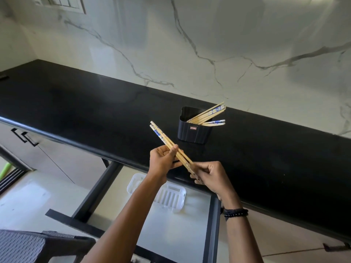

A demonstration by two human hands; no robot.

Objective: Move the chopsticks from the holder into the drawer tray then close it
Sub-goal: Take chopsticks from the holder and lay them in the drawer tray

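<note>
A black counter (76, 103) runs along a white marble wall (190, 44). On it stands a small black holder (193, 132). Some chopsticks (208, 115) lean in it, with their tops poking out to the right. Under the counter's front edge a drawer (171, 234) is pulled open. A white tray (171, 196) lies inside, near the back. The left arm crosses over the tray and hides part of it. A dark woven thing (20, 245) sits in the bottom left corner.

Both hands are up over the counter's edge, in front of the holder. Together they hold a small bunch (165, 139) of chopsticks. The left hand (163, 158) has its fingers curled round the middle. The right hand (209, 175) pinches the low ends with bent fingers. The blue tops point up and left. A black bead band (235, 212) is on the right wrist.
</note>
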